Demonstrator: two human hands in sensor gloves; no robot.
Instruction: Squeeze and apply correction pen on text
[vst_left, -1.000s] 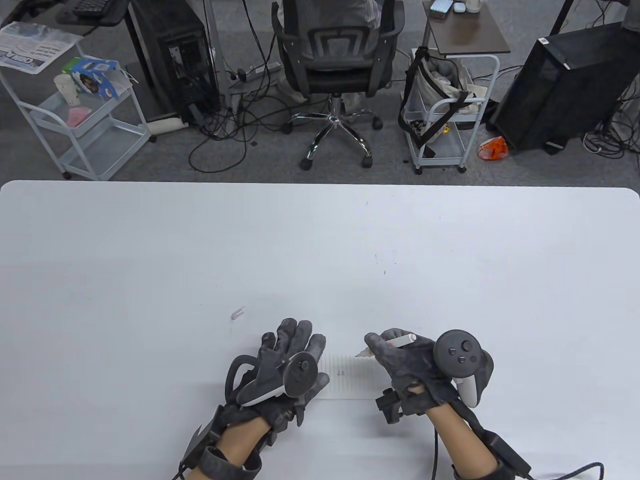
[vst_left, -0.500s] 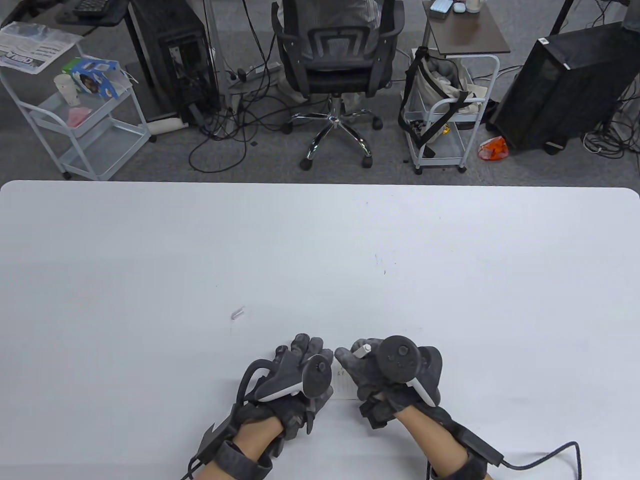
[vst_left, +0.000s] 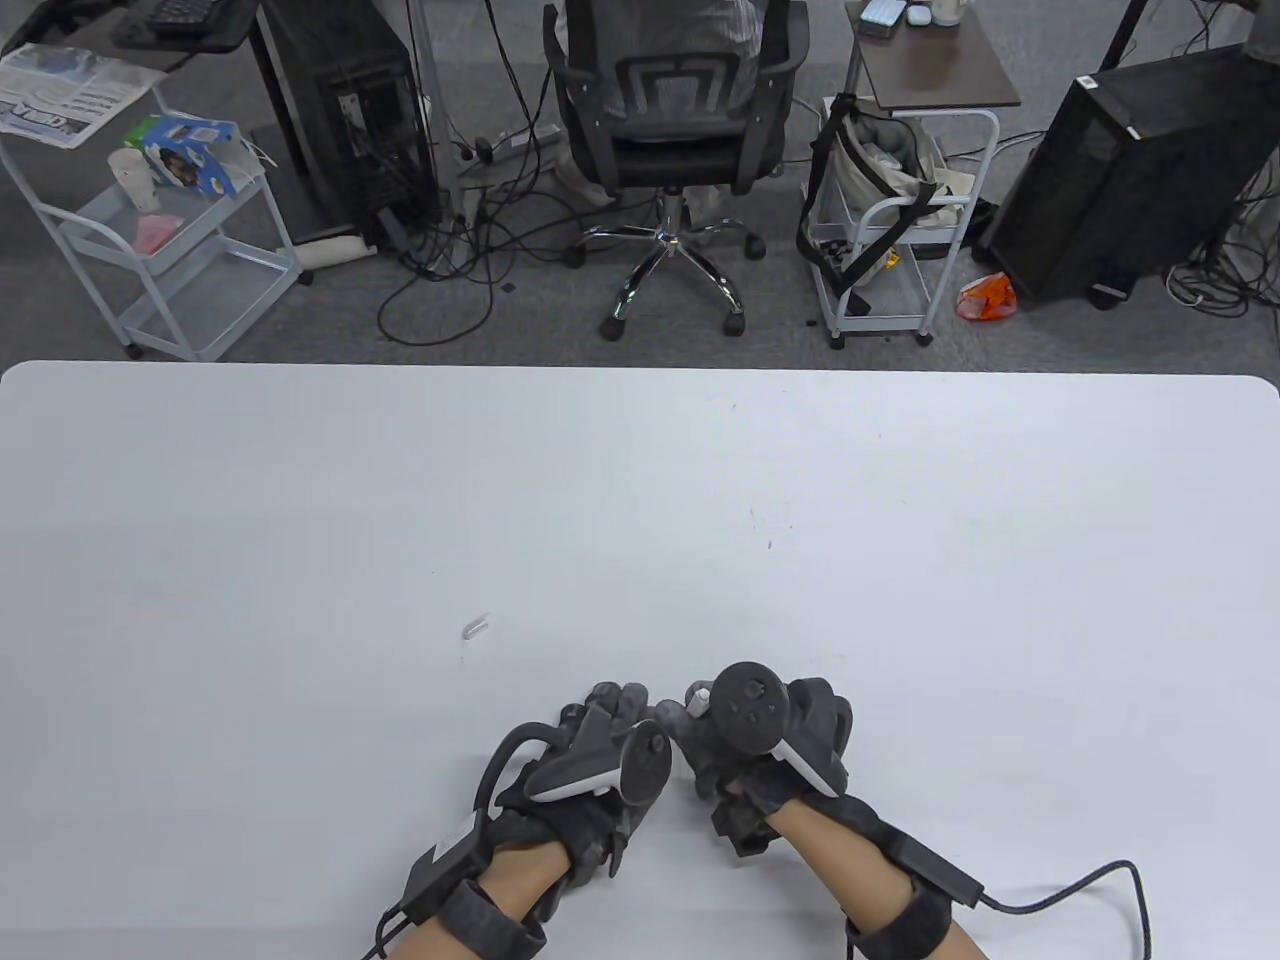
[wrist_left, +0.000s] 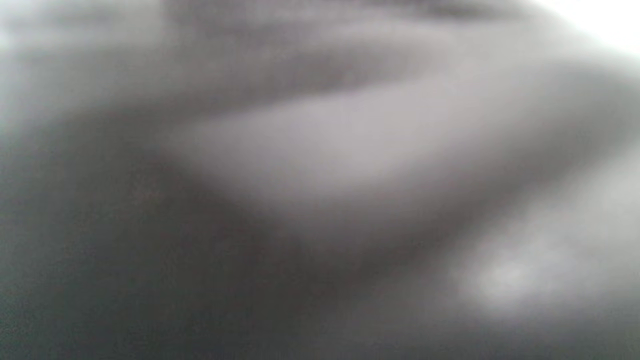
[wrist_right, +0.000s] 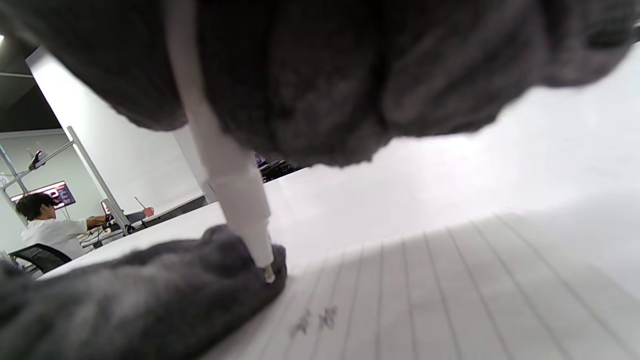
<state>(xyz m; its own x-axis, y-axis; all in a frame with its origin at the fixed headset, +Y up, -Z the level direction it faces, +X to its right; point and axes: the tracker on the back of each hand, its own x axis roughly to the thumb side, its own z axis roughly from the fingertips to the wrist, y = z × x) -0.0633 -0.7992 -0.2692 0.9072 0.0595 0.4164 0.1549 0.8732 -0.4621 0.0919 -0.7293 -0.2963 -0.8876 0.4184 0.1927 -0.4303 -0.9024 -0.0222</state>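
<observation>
At the near edge of the white counter (vst_left: 900, 560), the two gloved hands are brought close together, almost touching. The correction pen (wrist_right: 235, 185) is gripped by the right hand (vst_left: 760, 740), its fingers (wrist_right: 310, 85) curled closed around the white barrel; in the table view only the pen's blunt end (vst_left: 701, 698) is seen poking out above the knuckles. In the right wrist view the pen is tilted steeply, and its metal tip is set at the edge of a sheet of lined paper (wrist_right: 450, 290), right against a finger of the left hand (vst_left: 600, 760). Two small grey handwritten marks (wrist_right: 315, 320) are seen on the paper just beside the tip, apart from it; they are too blurred to be read. The left hand is laid palm down on the paper's left part, fingers stretched flat with nothing held. The left wrist view is filled by a blur, and nothing can be told from it. The paper is almost wholly hidden under the hands in the table view.

A small clear cap (vst_left: 474, 627) lies alone on the counter, well apart from the hands on their far left. Beyond the counter, a shelf cart (vst_left: 170, 250) carries a blue printed box (vst_left: 190, 155) and a white cup (vst_left: 128, 172); the print cannot be read. A second cart (vst_left: 890, 260) holds a bag (vst_left: 890, 150).
</observation>
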